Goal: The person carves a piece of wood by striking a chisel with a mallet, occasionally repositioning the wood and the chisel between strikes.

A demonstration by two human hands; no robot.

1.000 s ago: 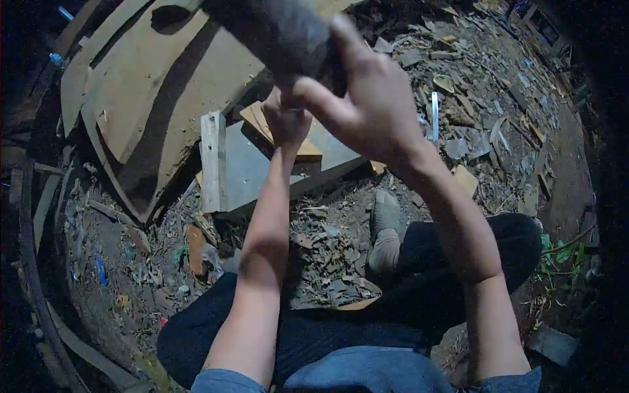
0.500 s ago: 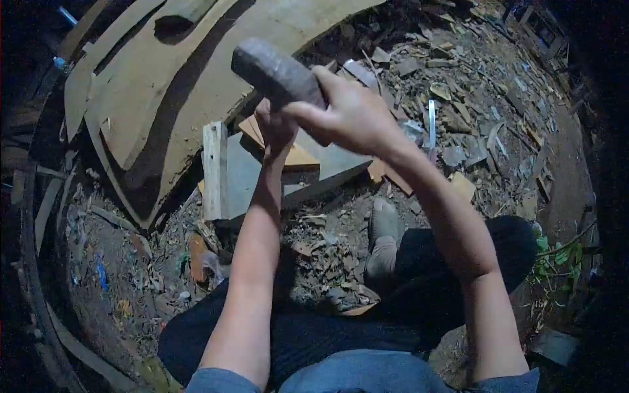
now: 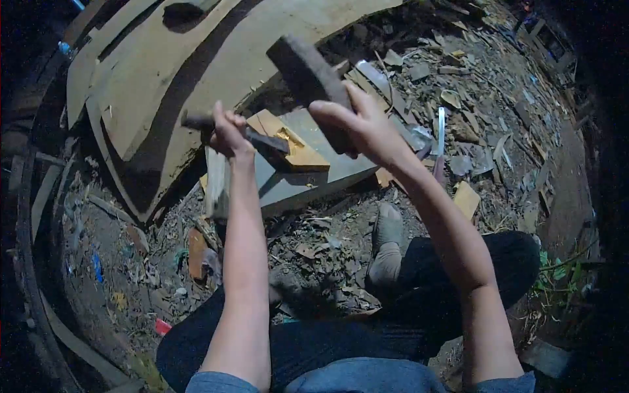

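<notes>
My left hand (image 3: 229, 133) is closed around a chisel (image 3: 267, 140). The handle end pokes out to the left and the blade slants down to the right. Its tip lies at a carved recess in a small orange-yellow piece of wood (image 3: 309, 158), which rests on a grey block (image 3: 347, 162). Up and to the right, my right hand (image 3: 367, 124) grips a thick dark wooden block (image 3: 308, 69), raised and tilted, apart from the chisel. The lower end of that block is partly hidden by my fingers.
Large curved wooden boards (image 3: 144, 92) lie at the upper left. A pale wood offcut (image 3: 215, 180) stands against the grey block. Wood chips and scraps (image 3: 327, 255) cover the ground around my foot (image 3: 386, 242). A tool with a shiny blade (image 3: 441, 131) lies on the right.
My left hand has shifted left and the chisel now shows across the orange-yellow wood. The right hand has moved right and slightly down with the dark block, away from the left hand.
</notes>
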